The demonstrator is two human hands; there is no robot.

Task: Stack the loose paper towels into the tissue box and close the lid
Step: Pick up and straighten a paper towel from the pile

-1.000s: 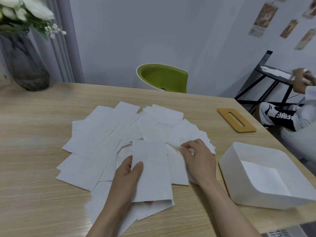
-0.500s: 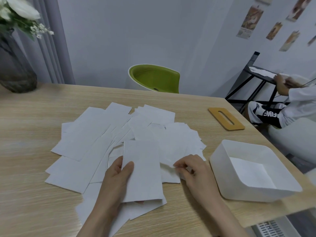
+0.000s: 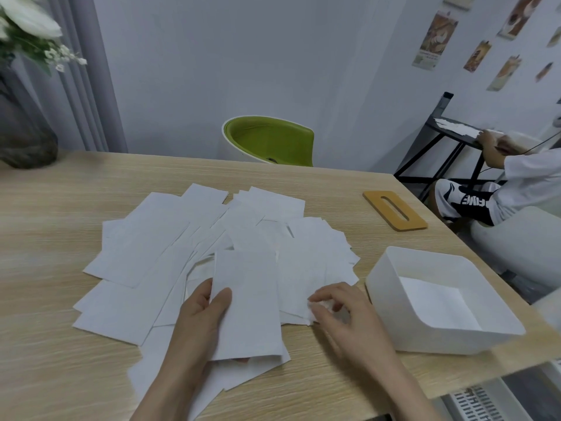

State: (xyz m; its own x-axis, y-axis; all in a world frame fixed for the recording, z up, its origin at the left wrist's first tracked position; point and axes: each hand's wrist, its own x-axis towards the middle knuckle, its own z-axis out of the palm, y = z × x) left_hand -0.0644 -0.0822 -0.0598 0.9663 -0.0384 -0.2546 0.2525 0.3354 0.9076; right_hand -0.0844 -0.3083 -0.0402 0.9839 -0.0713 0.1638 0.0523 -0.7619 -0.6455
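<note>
Gripping a paper towel (image 3: 247,302), long axis running away, left hand (image 3: 198,317).

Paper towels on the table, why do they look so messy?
The white paper towels lie fanned out crooked across the wooden table, not stacked. The white plastic tissue box sits open, its tan slotted lid lying apart.

Green chair (image 3: 268,141) behind wooden table (image 3: 45,344)

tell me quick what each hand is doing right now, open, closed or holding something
Left hand: holding a paper towel, thumb on top.
Right hand: fingers curled, pinching the edge of another towel in the pile.
</note>
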